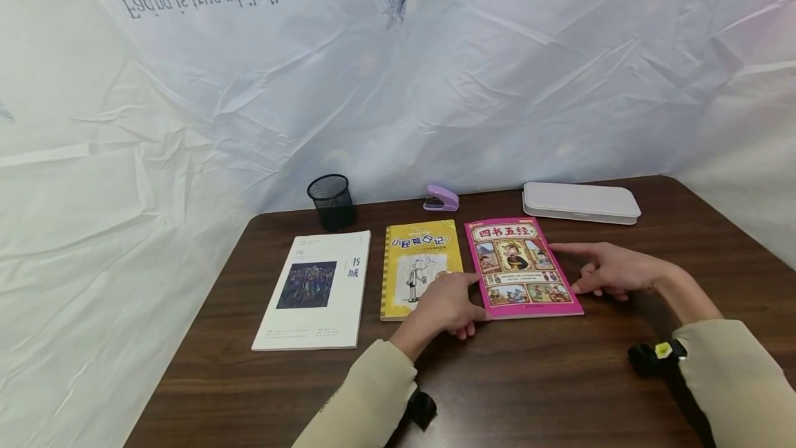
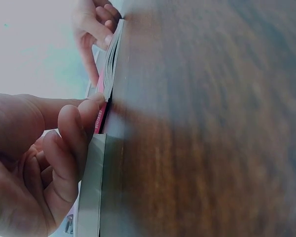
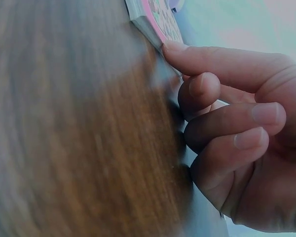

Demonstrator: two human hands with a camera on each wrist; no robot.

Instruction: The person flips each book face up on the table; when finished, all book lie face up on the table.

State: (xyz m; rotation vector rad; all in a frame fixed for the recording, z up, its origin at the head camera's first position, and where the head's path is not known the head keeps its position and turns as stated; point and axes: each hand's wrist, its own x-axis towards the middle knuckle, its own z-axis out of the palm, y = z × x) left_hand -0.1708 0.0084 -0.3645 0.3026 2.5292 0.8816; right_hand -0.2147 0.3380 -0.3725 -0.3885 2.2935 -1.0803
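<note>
A pink-bordered comic-style book [image 1: 519,303] lies flat on the dark wood table, cover up. At its left edge is my left hand [image 1: 446,304], index finger and thumb touching the side near the front corner. My right hand [image 1: 624,269] touches the opposite edge, index finger stretched along the side and thumb nearer the front. The other fingers of both hands bend inward beneath the palms. In the right wrist view, the right thumb [image 3: 222,61] meets the book's corner. A yellow book [image 1: 398,303] lies beside it, partly covered by my left hand.
A white book [image 1: 345,303] lies further left. Along the back stand a black mesh pen cup [image 1: 332,206], a purple stapler [image 1: 443,196] and a white flat case [image 1: 581,200]. A pale cloth [image 1: 435,88] hangs behind the table [image 1: 497,379].
</note>
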